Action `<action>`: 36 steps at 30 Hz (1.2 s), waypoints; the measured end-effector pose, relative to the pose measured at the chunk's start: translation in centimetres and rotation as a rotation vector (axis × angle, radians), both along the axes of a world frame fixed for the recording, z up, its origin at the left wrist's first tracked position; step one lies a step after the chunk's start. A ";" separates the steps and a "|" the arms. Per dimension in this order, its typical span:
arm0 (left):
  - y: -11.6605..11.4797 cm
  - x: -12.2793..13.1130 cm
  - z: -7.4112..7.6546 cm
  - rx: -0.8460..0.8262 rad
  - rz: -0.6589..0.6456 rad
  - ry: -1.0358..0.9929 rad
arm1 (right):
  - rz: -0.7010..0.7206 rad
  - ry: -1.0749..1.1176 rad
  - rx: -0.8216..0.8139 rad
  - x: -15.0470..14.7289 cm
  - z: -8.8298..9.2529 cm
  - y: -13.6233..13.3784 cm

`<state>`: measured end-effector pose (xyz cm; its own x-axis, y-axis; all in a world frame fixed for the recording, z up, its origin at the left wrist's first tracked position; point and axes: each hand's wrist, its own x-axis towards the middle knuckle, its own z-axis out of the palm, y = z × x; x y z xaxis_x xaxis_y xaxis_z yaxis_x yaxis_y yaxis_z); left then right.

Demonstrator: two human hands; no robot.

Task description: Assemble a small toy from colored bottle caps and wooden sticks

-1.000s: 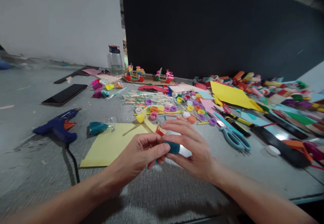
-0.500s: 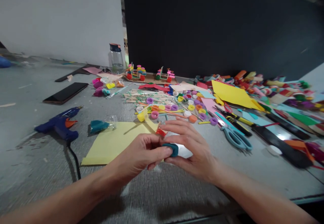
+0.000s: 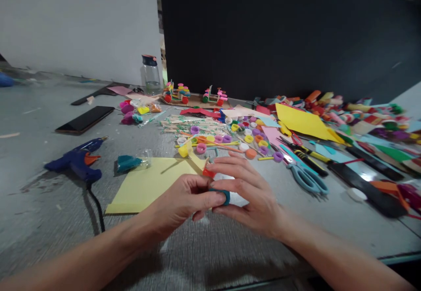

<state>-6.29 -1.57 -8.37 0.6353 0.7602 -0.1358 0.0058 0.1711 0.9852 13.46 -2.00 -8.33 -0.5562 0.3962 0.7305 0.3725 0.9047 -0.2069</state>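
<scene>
My left hand pinches a small teal lump that looks like modelling clay, with the thumb lying along its front. Curved around the same lump, my right hand has its index fingertip on top and its thumb underneath. Between the right fingers shows a whitish surface; whether it is held or lies on the table, I cannot tell. A small red piece sits by the right fingertips, partly hidden. Beyond it stands a yellow ring-shaped piece with a pale strip, next to a pale yellow sheet.
To the left are a blue glue gun with its cord, a phone and a teal clay packet. Coloured bottle caps and wrapped sticks lie ahead. Scissors and pliers are on the right.
The teal lump has turned slightly between my fingers and my left thumb has slid a little further right over it. Both hands otherwise stay in place.
</scene>
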 end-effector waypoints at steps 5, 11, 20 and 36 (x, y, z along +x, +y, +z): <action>0.0 0.0 -0.2 -0.023 -0.017 -0.096 | -0.015 0.002 -0.007 0.1 0.2 -0.1; 0.2 0.1 -0.7 0.000 0.005 -0.049 | -0.019 -0.008 -0.004 0.1 0.1 0.0; 0.0 0.0 -0.1 -0.066 0.012 -0.153 | -0.024 0.012 -0.019 0.2 0.0 0.1; 0.1 0.0 -0.4 -0.062 0.047 -0.176 | -0.041 0.070 -0.035 0.1 0.4 0.0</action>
<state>-6.28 -1.47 -8.72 0.6174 0.7832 -0.0728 -0.1753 0.2273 0.9579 13.55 -2.02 -7.92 -0.4871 0.4436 0.7523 0.3923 0.8807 -0.2654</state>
